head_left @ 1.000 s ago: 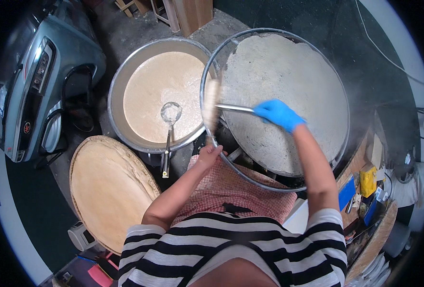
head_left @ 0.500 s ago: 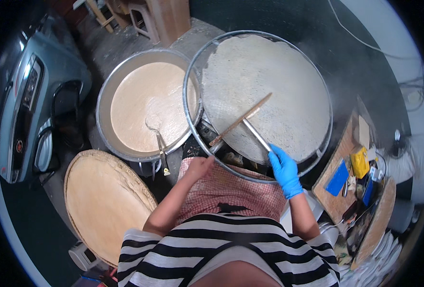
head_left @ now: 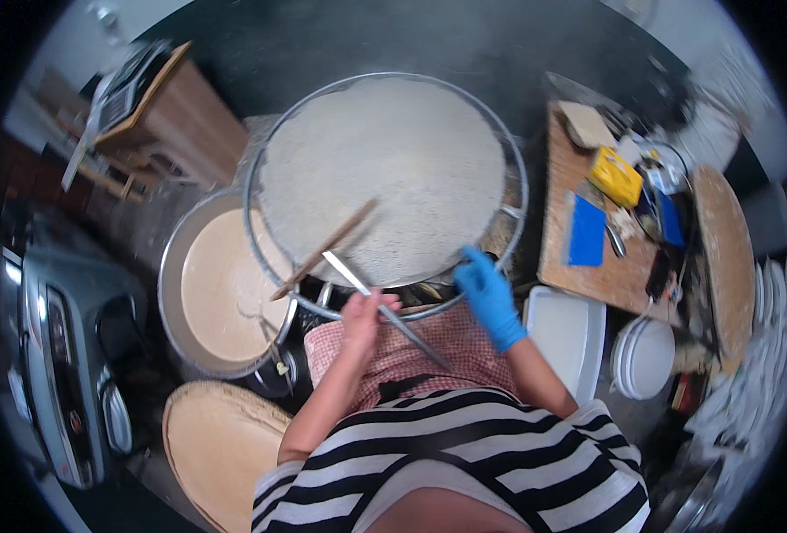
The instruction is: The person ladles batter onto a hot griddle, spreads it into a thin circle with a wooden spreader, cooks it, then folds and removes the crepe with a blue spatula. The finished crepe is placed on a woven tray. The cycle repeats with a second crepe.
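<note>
A wide round griddle [head_left: 385, 169] carries a thin pale batter sheet over its whole face. A wooden stick [head_left: 322, 250] lies across its near left rim. My bare left hand [head_left: 362, 320] is closed around a long flat metal spatula [head_left: 393, 318], whose tip rests on the griddle's near edge. My right hand [head_left: 487, 298], in a blue glove, holds nothing; its fingertips reach up to the griddle's near right rim. A red checked cloth [head_left: 411, 360] lies under both hands, in front of my striped shirt.
A big metal pot [head_left: 173, 266] of beige batter with a ladle [head_left: 271, 342] stands left of the griddle. A round woven tray [head_left: 220, 444] lies below it. At right are a cluttered wooden table [head_left: 611, 275], a white tub [head_left: 567, 333] and stacked white plates [head_left: 647, 355].
The spatula has passed from my gloved right hand to my bare left hand. My right hand moved to the griddle's near rim. The view swung to the right.
</note>
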`<action>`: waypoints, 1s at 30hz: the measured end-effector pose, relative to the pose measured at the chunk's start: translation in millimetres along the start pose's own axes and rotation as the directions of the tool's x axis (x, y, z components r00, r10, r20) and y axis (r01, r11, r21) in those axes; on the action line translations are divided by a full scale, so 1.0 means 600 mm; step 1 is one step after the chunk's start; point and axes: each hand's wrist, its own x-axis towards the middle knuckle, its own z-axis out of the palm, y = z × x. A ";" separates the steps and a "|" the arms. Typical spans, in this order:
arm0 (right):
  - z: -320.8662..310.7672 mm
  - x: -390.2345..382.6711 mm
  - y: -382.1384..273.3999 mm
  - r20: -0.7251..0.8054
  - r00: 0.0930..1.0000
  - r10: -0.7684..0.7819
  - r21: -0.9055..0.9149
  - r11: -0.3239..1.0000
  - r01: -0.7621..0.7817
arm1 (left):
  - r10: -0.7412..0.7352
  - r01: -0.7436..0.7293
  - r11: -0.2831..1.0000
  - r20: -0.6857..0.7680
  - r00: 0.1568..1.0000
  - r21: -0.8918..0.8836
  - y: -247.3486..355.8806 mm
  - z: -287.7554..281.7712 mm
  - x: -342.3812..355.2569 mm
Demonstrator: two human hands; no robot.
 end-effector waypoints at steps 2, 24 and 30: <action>-0.097 0.026 0.047 -0.344 0.936 0.079 0.047 0.997 -0.067 | 0.048 -0.047 0.999 -0.061 0.997 0.025 0.022 -0.026 -0.011; -0.409 0.083 0.202 -0.374 0.875 0.306 -0.006 0.943 -0.332 | 0.226 -0.225 0.967 -0.004 0.974 -0.117 0.056 -0.056 -0.120; -0.257 0.088 0.047 -0.192 0.944 0.269 0.322 0.926 -0.198 | 0.327 -0.298 0.932 0.124 0.937 -0.207 0.061 -0.043 -0.137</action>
